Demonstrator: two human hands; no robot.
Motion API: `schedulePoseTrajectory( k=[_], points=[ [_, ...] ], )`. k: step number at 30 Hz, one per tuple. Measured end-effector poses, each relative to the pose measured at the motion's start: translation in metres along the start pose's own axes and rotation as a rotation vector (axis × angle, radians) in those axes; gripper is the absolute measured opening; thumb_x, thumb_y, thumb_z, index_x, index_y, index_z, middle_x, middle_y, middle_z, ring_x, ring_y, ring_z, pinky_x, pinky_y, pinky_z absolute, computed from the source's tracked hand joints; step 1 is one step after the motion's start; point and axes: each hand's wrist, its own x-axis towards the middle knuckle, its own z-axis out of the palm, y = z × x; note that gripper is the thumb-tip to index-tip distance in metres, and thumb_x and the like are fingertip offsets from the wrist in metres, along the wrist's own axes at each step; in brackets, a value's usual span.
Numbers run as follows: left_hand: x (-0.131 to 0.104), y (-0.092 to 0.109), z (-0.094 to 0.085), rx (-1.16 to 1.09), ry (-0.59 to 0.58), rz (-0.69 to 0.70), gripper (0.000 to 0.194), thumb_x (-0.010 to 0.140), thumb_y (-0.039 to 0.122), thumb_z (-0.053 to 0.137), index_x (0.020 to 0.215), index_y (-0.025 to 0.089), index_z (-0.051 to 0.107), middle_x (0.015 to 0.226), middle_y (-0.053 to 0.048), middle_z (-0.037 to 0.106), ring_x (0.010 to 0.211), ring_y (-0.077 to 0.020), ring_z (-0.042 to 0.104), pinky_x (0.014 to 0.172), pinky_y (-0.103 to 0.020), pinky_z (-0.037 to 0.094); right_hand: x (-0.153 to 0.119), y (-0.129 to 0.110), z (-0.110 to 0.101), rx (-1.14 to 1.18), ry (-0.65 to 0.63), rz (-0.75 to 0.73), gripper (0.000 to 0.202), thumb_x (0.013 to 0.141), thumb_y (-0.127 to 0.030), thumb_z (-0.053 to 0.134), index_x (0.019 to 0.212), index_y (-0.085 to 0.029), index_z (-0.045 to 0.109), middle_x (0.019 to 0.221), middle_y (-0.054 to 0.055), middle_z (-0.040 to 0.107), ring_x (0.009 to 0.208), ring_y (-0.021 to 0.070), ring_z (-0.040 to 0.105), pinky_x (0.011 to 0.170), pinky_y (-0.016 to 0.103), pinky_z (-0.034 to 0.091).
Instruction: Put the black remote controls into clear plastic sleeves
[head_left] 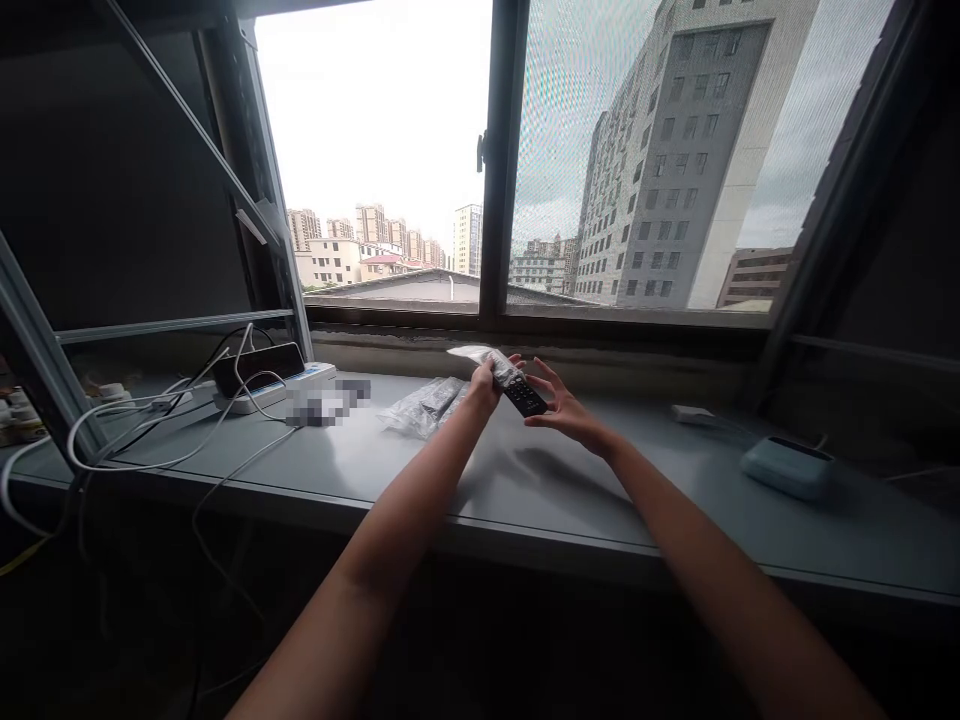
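Above the shelf top, a black remote control (527,400) with several rows of small buttons lies tilted between my two hands. A clear plastic bag (477,353) covers its far end. My left hand (486,380) is closed round the bagged part. At the bare near end is my right hand (566,408), its thumb along the lower edge and its fingers curved at the other side. The exact contact of the right fingers is hard to see. Left of my hands, clear plastic bags (424,408) with dark things inside lie on the surface.
The grey shelf top (600,510) runs below a window (499,160). A white power strip (300,385) with tangled white cables and a dark phone-like slab (255,368) stand at left. To the right are a light-blue box (787,466) and a white plug (691,413).
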Motion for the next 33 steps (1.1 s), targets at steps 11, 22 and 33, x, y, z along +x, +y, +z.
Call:
schedulePoseTrajectory(
  k=[11, 22, 33],
  points=[
    [-0.001, 0.005, 0.002, -0.026, 0.085, 0.106, 0.057, 0.101, 0.045, 0.020, 0.118, 0.011, 0.061, 0.088, -0.013, 0.071, 0.087, -0.0205, 0.068, 0.079, -0.030, 0.054, -0.001, -0.007, 0.004, 0.080, -0.019, 0.010, 0.071, 0.051, -0.028, 0.087, 0.120, -0.026, 0.068, 0.102, 0.002, 0.074, 0.090, 0.0231, 0.066, 0.091, 0.041, 0.049],
    [0.014, 0.011, -0.010, -0.199, 0.266, 0.270, 0.010, 0.085, 0.011, 0.063, 0.094, 0.014, 0.067, 0.068, -0.002, 0.066, 0.061, -0.0110, 0.063, 0.063, -0.021, 0.050, -0.006, -0.016, 0.009, 0.166, 0.007, 0.021, 0.072, 0.054, -0.030, 0.087, 0.123, -0.026, 0.065, 0.098, 0.002, 0.075, 0.095, 0.0232, 0.065, 0.094, 0.041, 0.046],
    [0.012, 0.019, -0.015, -0.010, 0.234, 0.252, 0.012, 0.079, 0.015, 0.073, 0.080, 0.016, 0.061, 0.068, 0.001, 0.063, 0.061, -0.0068, 0.060, 0.066, -0.019, 0.047, -0.004, -0.016, 0.007, 0.213, -0.017, -0.003, 0.070, 0.058, -0.030, 0.086, 0.125, -0.028, 0.064, 0.102, 0.004, 0.075, 0.108, 0.0276, 0.063, 0.102, 0.046, 0.041]
  ],
)
